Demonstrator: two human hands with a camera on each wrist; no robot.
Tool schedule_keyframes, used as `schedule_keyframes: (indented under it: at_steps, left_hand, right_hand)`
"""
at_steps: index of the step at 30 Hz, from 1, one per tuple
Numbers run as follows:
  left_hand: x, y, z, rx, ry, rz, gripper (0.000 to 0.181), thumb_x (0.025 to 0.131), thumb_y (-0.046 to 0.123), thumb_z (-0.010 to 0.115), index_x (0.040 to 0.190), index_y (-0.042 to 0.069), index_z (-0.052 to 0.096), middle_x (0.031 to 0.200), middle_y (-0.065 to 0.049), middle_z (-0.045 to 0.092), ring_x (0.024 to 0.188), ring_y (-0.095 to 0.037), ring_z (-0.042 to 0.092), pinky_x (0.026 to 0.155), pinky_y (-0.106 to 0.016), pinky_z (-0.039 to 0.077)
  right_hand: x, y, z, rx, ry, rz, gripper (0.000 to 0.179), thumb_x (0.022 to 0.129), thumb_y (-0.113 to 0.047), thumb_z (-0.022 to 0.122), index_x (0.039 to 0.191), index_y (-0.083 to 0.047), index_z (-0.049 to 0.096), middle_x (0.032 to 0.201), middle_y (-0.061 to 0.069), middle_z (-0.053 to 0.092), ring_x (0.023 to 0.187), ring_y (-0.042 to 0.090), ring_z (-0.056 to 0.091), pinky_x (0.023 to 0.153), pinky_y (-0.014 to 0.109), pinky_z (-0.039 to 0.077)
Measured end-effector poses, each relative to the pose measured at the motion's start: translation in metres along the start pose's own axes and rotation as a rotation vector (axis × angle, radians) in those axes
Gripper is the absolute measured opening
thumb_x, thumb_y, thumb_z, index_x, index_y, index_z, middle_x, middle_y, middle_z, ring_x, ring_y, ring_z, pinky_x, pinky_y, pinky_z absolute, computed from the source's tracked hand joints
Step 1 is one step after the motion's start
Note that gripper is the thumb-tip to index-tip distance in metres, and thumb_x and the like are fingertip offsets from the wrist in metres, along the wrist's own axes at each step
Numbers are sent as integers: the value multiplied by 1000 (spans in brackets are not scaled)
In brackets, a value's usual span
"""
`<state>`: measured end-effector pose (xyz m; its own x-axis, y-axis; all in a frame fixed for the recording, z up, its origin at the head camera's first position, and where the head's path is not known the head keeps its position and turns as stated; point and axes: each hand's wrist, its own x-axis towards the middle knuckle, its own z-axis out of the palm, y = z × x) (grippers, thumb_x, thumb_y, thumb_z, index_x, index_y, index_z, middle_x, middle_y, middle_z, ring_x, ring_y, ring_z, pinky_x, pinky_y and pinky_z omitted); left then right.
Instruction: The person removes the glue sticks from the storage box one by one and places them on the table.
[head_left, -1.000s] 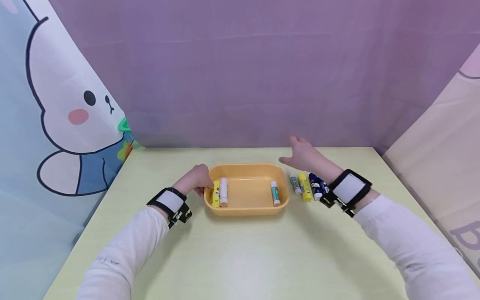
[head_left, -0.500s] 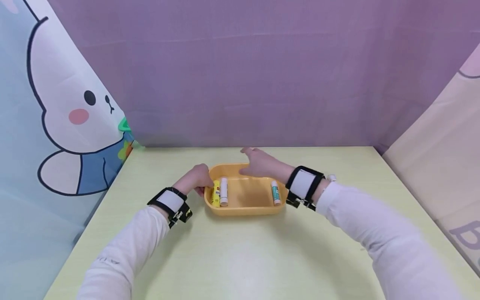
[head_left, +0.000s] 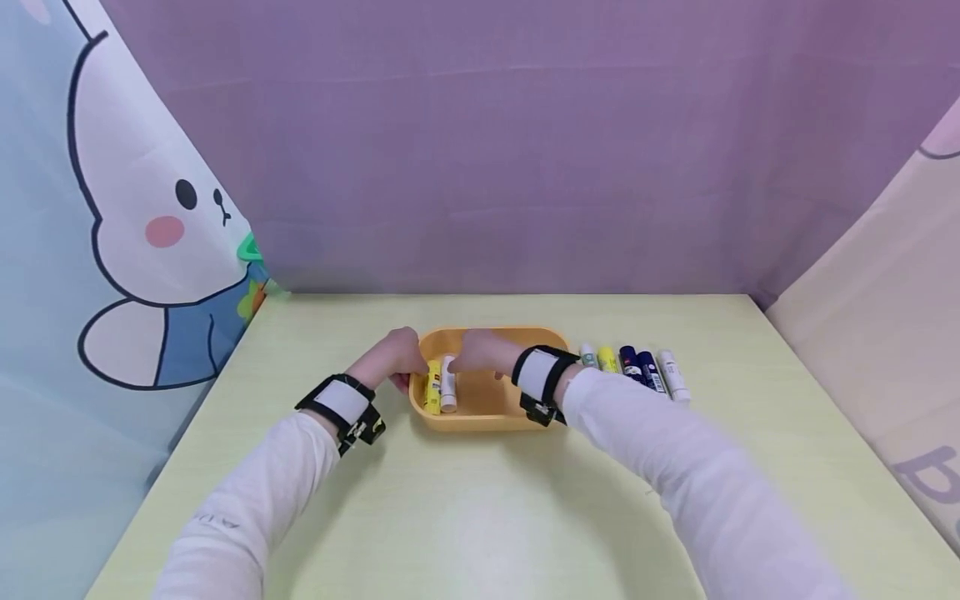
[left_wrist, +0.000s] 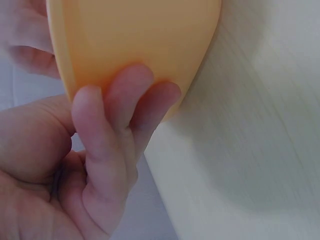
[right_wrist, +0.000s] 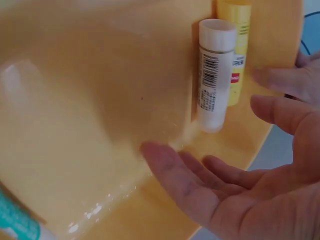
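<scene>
A yellow-orange plastic tray [head_left: 491,423] rests on the table. My left hand [head_left: 401,354] grips its left end, with the thumb over the rim and fingers [left_wrist: 127,95] along the outer wall. Inside the tray at the left, a white glue stick [head_left: 447,393] lies beside a yellow one [right_wrist: 240,47]. My right hand [head_left: 483,352] reaches into the tray over its back side. In the right wrist view its thumb and fingers are spread apart, close to the white glue stick, holding nothing. A teal glue stick [right_wrist: 19,220] shows at the tray's other end, hidden by my wrist in the head view.
Right of the tray, several glue sticks lie in a row on the table: a teal one [head_left: 588,356], a yellow one [head_left: 607,360], dark blue ones [head_left: 649,372] and a white one [head_left: 673,377]. My right sleeve partly covers them. A purple cloth [head_left: 495,167] hangs behind the table.
My right hand has moved left from beyond the tray's right end, across it and down toward the white glue stick. My left hand keeps its grip on the tray.
</scene>
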<state>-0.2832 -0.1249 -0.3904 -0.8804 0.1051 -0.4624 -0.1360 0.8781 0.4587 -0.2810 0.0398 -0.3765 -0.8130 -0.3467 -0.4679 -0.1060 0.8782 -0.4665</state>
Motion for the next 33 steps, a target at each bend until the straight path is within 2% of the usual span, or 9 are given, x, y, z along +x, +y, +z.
schedule_keyframes:
  at_steps: [3, 6, 10, 16, 19, 24, 28, 33]
  left_hand:
    - [0, 0, 0, -5, 0, -3, 19, 82, 6, 62, 95, -7, 55, 65, -14, 64, 45, -18, 62, 52, -30, 60]
    - [0, 0, -1, -11, -2, 1, 18, 81, 5, 61, 94, -7, 55, 66, -15, 64, 45, -18, 62, 51, -30, 59]
    - [0, 0, -2, -12, -4, 6, 18, 80, 3, 61, 94, -7, 54, 69, -16, 65, 45, -19, 63, 52, -31, 60]
    - [1, 0, -1, -20, -5, -1, 21, 80, 3, 62, 97, -6, 53, 71, -16, 65, 46, -19, 63, 54, -32, 60]
    - [1, 0, -1, -28, -2, -2, 22, 80, 3, 62, 97, -6, 53, 71, -16, 64, 46, -19, 62, 52, -32, 60]
    - [1, 1, -1, -25, -1, -1, 22, 79, 2, 61, 97, -7, 52, 71, -17, 65, 45, -19, 63, 50, -30, 59]
    - [1, 2, 0, -20, -6, -14, 25, 80, 3, 62, 100, -8, 53, 72, -17, 65, 47, -19, 63, 51, -29, 59]
    - [1, 2, 0, -15, -14, -18, 27, 81, 4, 62, 103, -9, 53, 71, -17, 66, 47, -19, 63, 54, -31, 60]
  right_hand:
    - [1, -3, 7, 22, -10, 9, 31, 88, -31, 63, 106, -6, 58, 93, 6, 54, 91, 28, 61, 73, 42, 59]
    - [-1, -7, 12, 60, -43, 15, 22, 86, -24, 65, 96, -5, 61, 88, 8, 54, 82, 31, 62, 75, 41, 59]
    - [-5, -12, 19, 92, -82, -7, 16, 81, -14, 66, 89, 0, 67, 83, 11, 54, 76, 33, 59, 74, 41, 56]
    - [-8, -13, 25, 78, -104, -62, 13, 83, -7, 58, 76, 2, 64, 61, 5, 46, 56, 21, 52, 51, 27, 46]
    - [-11, -10, 24, 126, -139, -86, 11, 81, 1, 54, 70, 2, 57, 59, 5, 40, 53, 18, 42, 47, 24, 35]
    - [-14, -6, 21, 128, -181, -60, 13, 80, 3, 52, 67, 0, 54, 61, 5, 39, 56, 19, 41, 50, 25, 35]
    - [-15, 0, 18, 72, -214, -29, 20, 83, -3, 51, 64, -4, 53, 61, 4, 43, 56, 17, 46, 56, 23, 42]
    - [-19, 9, 11, 133, -258, -16, 17, 84, -6, 50, 67, -4, 51, 62, 6, 46, 54, 16, 44, 54, 23, 38]
